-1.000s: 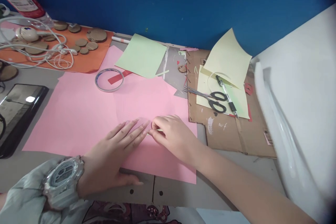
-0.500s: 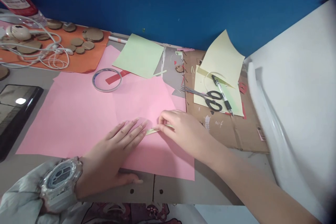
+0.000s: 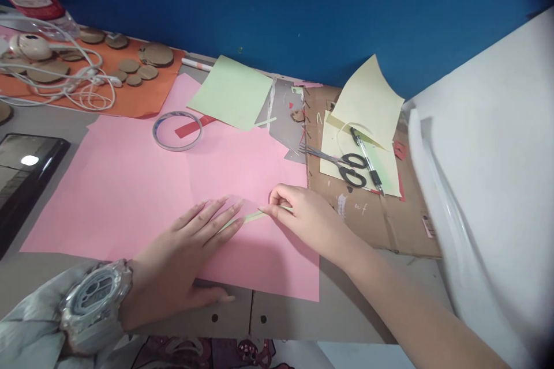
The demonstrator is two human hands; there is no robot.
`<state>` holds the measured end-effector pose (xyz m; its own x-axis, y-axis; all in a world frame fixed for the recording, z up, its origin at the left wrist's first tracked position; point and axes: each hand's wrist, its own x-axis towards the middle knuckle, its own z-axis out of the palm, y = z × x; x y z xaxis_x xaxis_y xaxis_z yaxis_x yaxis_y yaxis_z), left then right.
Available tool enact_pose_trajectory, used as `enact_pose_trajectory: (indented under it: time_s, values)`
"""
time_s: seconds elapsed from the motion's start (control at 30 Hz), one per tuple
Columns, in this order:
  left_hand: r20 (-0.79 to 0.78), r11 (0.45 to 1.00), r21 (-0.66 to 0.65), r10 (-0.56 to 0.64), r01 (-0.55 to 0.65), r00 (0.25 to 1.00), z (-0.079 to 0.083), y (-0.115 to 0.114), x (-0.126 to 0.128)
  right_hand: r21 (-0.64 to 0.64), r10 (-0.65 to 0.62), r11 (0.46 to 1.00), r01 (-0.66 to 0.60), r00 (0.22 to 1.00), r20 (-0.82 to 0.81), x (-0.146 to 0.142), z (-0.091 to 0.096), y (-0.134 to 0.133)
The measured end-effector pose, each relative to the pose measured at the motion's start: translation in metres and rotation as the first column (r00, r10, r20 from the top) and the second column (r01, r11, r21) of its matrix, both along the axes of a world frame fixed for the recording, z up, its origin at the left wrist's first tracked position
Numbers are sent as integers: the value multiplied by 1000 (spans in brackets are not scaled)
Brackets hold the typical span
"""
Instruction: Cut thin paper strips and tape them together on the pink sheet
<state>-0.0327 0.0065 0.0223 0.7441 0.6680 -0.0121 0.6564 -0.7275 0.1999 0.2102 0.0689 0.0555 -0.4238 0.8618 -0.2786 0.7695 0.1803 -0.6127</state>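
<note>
A narrow pale green paper strip (image 3: pixel 254 216) lies on a large sheet of pink paper (image 3: pixel 142 184). My left hand (image 3: pixel 194 248) rests flat on the sheet with its fingers stretched out, and the fingertips press on the strip's left part. My right hand (image 3: pixel 298 210) pinches the strip between thumb and curled index finger, a short way to the right. Between the two hands a small length of strip shows; the rest is covered by fingers.
A tape roll (image 3: pixel 177 147) sits on the pink sheet, with light green paper (image 3: pixel 234 92) behind. Scissors (image 3: pixel 352 168) and a pen (image 3: pixel 367 161) lie on yellow paper at right. A phone (image 3: pixel 32 176), earphones (image 3: pixel 82 83) and cardboard discs (image 3: pixel 156 55) are at left.
My right hand has slid slightly to the right along the strip, and more of the strip shows between the hands. My left hand stays flat in nearly the same place.
</note>
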Motion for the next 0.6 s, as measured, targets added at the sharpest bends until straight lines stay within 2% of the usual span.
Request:
enact_pose_trajectory:
  time_s: [0.6]
  values:
    - [-27, 1000, 1, 1, -1, 1000, -1, 1, 1, -9, -5, 1000, 5, 1000, -4, 1, 1, -1]
